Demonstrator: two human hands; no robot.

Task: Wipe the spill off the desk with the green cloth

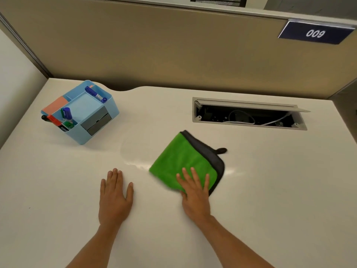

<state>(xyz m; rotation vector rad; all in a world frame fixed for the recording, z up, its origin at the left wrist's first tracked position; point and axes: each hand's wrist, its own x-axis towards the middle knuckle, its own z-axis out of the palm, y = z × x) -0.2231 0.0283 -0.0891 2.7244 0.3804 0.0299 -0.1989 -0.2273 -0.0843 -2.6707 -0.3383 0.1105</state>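
Note:
A folded green cloth (183, 159) with a dark grey edge and a small black loop lies on the white desk (270, 190), right of centre. My right hand (195, 192) presses flat on the cloth's near corner, fingers spread. A thin, shiny wet film, the spill (133, 153), spreads on the desk just left of the cloth, touching its left edge. My left hand (115, 198) rests flat on the bare desk, palm down, fingers together, just in front of the spill and holding nothing.
A light blue desk organiser (96, 120) with markers and sticky notes stands at the back left. An open cable hatch (249, 115) with white cables is sunk into the desk at the back right. A beige partition (154, 45) closes off the rear.

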